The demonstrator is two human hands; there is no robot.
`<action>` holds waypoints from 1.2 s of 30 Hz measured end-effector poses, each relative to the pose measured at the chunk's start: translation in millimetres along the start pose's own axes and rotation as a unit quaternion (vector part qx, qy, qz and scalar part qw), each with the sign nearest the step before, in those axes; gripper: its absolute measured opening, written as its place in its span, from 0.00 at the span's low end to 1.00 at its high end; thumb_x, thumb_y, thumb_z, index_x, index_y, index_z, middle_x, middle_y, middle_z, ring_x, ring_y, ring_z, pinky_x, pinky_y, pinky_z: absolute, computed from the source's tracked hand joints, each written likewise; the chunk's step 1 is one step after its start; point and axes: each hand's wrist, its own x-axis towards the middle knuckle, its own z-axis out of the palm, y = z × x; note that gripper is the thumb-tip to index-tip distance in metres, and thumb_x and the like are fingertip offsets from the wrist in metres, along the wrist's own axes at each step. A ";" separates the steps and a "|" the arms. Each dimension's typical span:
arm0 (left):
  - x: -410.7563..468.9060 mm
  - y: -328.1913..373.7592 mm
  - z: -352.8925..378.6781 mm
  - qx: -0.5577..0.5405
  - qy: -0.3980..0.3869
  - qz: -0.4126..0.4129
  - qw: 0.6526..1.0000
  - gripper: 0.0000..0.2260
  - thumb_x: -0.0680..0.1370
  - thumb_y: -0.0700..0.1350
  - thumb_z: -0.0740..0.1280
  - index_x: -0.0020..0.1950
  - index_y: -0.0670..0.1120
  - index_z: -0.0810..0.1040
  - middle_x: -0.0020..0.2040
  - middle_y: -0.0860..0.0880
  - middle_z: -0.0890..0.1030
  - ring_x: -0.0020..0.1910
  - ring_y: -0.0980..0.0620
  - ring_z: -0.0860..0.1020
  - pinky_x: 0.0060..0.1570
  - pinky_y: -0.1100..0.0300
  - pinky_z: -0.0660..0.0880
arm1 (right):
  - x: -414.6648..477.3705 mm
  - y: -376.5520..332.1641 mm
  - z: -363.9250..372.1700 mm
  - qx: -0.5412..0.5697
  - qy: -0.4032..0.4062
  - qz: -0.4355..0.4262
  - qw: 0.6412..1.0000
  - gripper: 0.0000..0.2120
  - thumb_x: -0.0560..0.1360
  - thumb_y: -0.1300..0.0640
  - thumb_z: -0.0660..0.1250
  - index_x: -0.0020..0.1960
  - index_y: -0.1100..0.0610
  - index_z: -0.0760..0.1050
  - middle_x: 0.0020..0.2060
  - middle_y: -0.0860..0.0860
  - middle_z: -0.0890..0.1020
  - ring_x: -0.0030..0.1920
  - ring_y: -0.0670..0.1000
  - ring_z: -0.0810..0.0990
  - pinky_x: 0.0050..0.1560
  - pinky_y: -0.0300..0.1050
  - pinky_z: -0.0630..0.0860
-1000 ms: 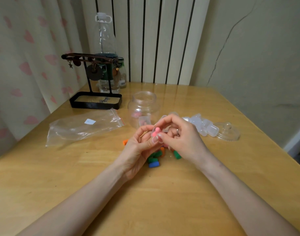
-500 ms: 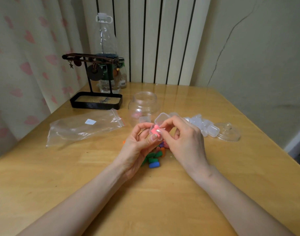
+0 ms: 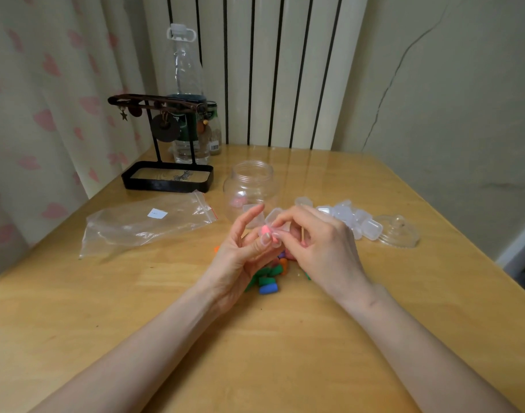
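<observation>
Left hand (image 3: 240, 263) grips small clear box (image 3: 273, 217) between thumb and fingers, hinged lid up. Right hand (image 3: 323, 248) pinches pink piece (image 3: 265, 231) at box mouth. Both held above table (image 3: 285, 338), mid-scene, over pile of coloured pieces (image 3: 268, 286). Open jar (image 3: 250, 186) just beyond. Heap of clear boxes (image 3: 350, 217) to right, zip bag (image 3: 147, 222) to left.

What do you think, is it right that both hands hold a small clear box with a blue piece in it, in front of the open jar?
Not quite. The head view shows the piece in the small clear box is pink, not blue. The left hand and right hand do hold that box, in front of the open jar.
</observation>
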 end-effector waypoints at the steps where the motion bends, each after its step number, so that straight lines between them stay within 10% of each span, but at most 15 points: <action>1: 0.5 -0.3 -0.4 -0.002 -0.004 -0.009 1.000 0.39 0.56 0.47 0.83 0.64 0.45 0.75 0.56 0.38 0.80 0.54 0.45 0.81 0.50 0.58 0.79 | -0.5 -0.9 0.0 -0.015 0.012 -0.013 1.000 0.04 0.71 0.56 0.72 0.43 0.51 0.78 0.29 0.42 0.67 0.29 0.43 0.67 0.28 0.45 0.71; 8: 2.5 -1.5 -6.1 0.049 -0.013 -0.003 0.999 0.20 0.60 0.59 0.77 0.35 0.44 0.78 0.39 0.47 0.78 0.50 0.51 0.82 0.47 0.63 0.79 | 2.2 7.1 -14.5 0.108 0.106 0.020 0.988 0.07 0.73 0.63 0.63 0.48 0.56 0.78 0.29 0.50 0.76 0.27 0.48 0.72 0.27 0.40 0.68; 15: 2.1 9.3 -3.7 0.104 0.069 0.034 0.992 0.14 0.68 0.51 0.67 0.44 0.42 0.74 0.34 0.50 0.78 0.36 0.56 0.79 0.39 0.67 0.78 | 7.2 82.2 -23.0 -0.076 -0.019 0.288 0.955 0.09 0.71 0.60 0.68 0.44 0.46 0.78 0.44 0.46 0.80 0.42 0.50 0.74 0.42 0.43 0.69; 22: 26.5 48.1 1.2 0.357 0.156 0.205 0.898 0.01 0.74 0.44 0.69 0.44 0.49 0.78 0.40 0.52 0.78 0.36 0.64 0.74 0.40 0.71 0.71 | 4.2 83.7 -26.5 -0.056 -0.245 0.257 0.933 0.05 0.73 0.51 0.69 0.44 0.41 0.80 0.42 0.44 0.78 0.43 0.46 0.74 0.45 0.43 0.70; 28: 91.0 86.0 6.1 0.508 0.184 0.242 0.806 0.11 0.74 0.47 0.70 0.56 0.48 0.80 0.54 0.51 0.79 0.51 0.56 0.75 0.52 0.60 0.73 | 0.3 84.5 -26.3 -0.113 -0.328 0.224 0.911 0.24 0.76 0.68 0.56 0.51 0.41 0.80 0.51 0.50 0.72 0.53 0.50 0.74 0.48 0.43 0.69; 36: 94.6 87.2 -15.4 0.533 0.190 0.155 0.810 0.09 0.78 0.44 0.65 0.58 0.49 0.79 0.58 0.50 0.78 0.56 0.53 0.76 0.56 0.57 0.73 | -1.6 89.0 -27.7 -0.133 -0.353 0.235 0.896 0.17 0.76 0.65 0.57 0.54 0.46 0.76 0.48 0.49 0.70 0.49 0.49 0.68 0.44 0.41 0.60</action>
